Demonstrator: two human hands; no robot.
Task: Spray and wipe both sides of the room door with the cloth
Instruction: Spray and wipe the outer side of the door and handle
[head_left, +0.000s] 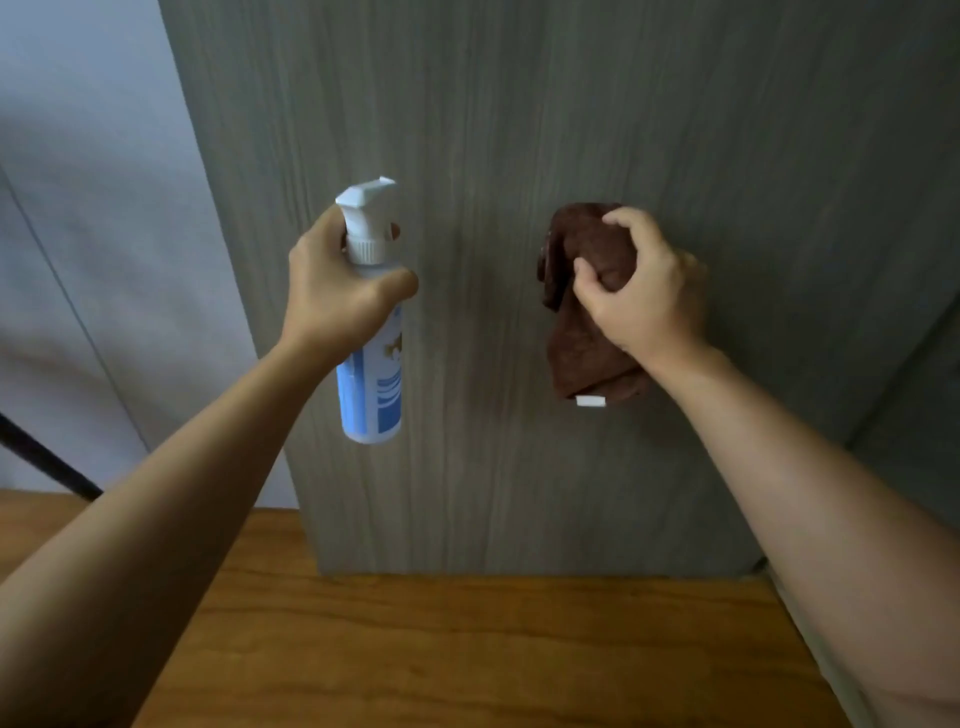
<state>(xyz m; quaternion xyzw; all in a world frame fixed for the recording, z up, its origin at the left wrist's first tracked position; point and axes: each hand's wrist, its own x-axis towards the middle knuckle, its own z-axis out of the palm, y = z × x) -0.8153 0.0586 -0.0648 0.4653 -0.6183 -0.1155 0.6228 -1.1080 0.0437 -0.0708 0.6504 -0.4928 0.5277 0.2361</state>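
Observation:
A grey wood-grain door (519, 130) fills most of the view in front of me. My left hand (337, 291) grips a white spray bottle (371, 374) with a blue label around its neck, its white nozzle pointing at the door. My right hand (644, 291) holds a bunched brown cloth (582, 343) against or close to the door face. A small white tag hangs at the cloth's lower edge.
The door's left edge runs down from the top to the floor, with a pale grey wall (78, 208) beyond it. A brown wooden floor (441, 649) lies below. A dark bar (47, 457) crosses the lower left. A darker frame (914, 389) stands at the right.

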